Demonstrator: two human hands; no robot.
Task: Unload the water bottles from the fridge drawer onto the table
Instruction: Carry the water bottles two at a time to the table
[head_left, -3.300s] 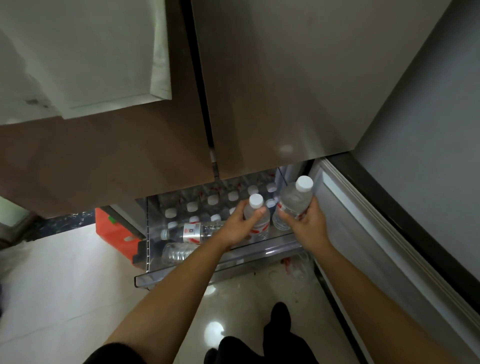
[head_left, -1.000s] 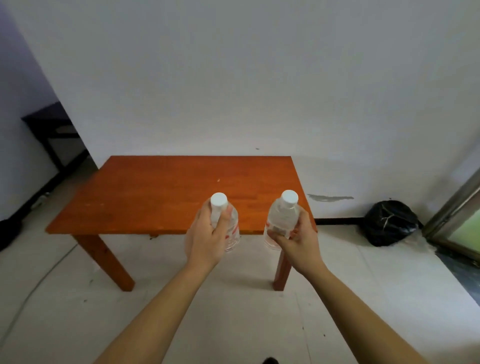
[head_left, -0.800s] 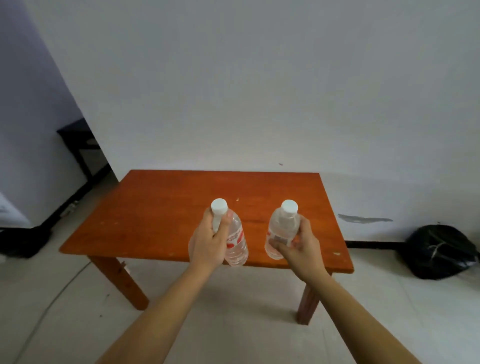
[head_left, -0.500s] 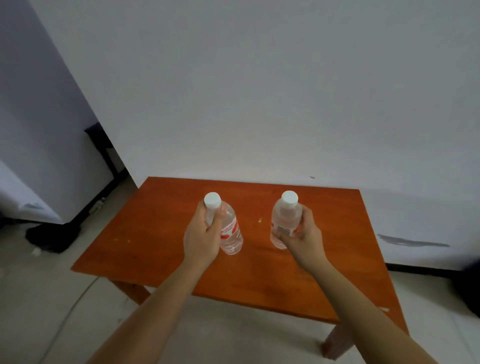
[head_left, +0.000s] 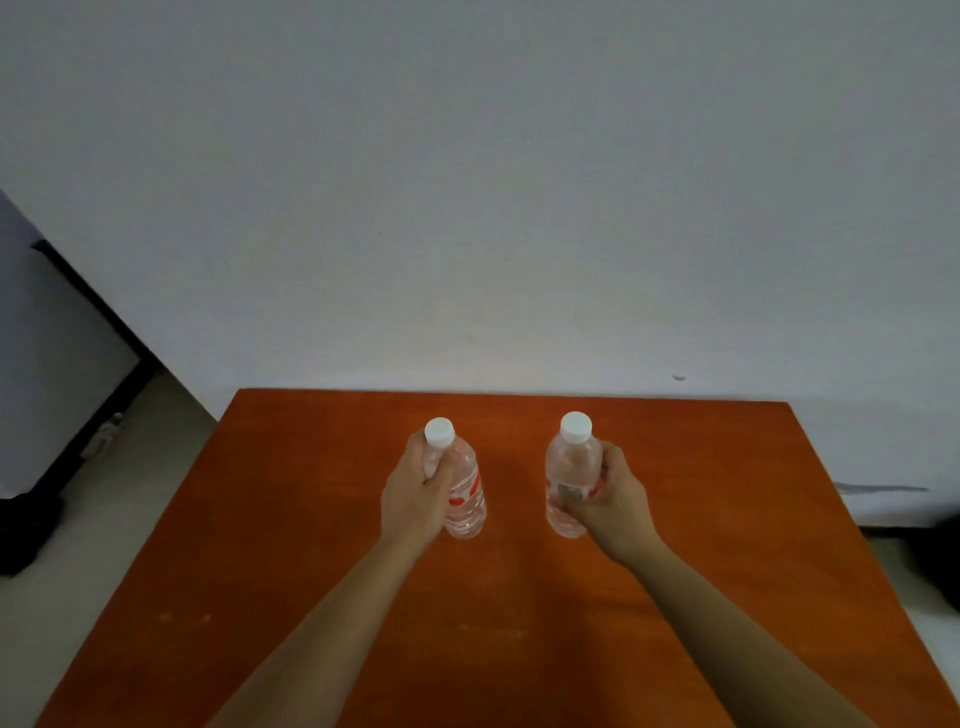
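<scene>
table (head_left: 727, 571); 2 hands (head_left: 413, 501) grip bottles (head_left: 571, 462)

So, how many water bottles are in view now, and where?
2. The left bottle is gripped by the left hand, the right bottle by the right hand, both upright over the table. None seems hidden.

Not much to see tbh: left hand (head_left: 415, 501) and right hand (head_left: 615, 504) are bare, both over the middle of the table (head_left: 260, 545). Left forearm (head_left: 322, 629) & right forearm (head_left: 727, 623) bare too, right across the table's near side. Fingers too blurry for detail imo.
</scene>
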